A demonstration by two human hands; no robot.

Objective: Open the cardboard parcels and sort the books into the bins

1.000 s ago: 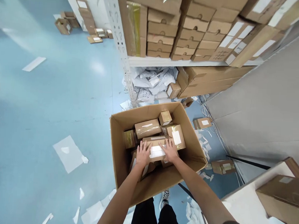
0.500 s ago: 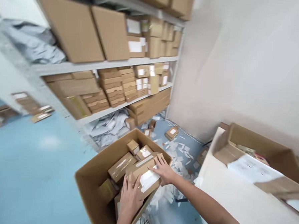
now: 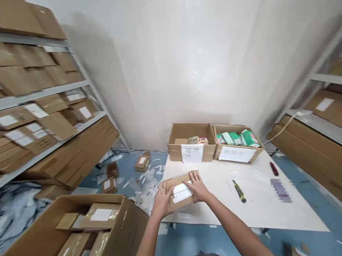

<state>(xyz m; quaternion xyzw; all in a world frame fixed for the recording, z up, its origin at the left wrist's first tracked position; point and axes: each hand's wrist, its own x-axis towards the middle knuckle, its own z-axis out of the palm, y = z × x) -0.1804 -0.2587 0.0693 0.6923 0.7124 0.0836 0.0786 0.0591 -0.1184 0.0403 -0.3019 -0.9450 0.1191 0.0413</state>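
Note:
Between my two hands is a small brown cardboard box (image 3: 178, 191) with a white label on its upper face. My left hand (image 3: 163, 202) grips its left end, and my right hand (image 3: 196, 187) grips its right end. The held box is over the near left part of a white table (image 3: 213, 187). At lower left stands a large open carton (image 3: 133, 221) holding several taped brown boxes. Right of my hands, a yellow and black utility knife (image 3: 239, 191) lies on the table.
Two open cartons with handwritten paper signs, a left one (image 3: 174, 153) and a right one (image 3: 237, 153), stand at the table's back. A dark red tool (image 3: 274, 169) lies near the right edge. Shelves of boxes (image 3: 52, 99) flank both sides; paper scraps (image 3: 147, 184) litter the floor.
My hands have lifted the labelled box out of the large carton and carried it right to above the table. The view has swung right, bringing the table into sight.

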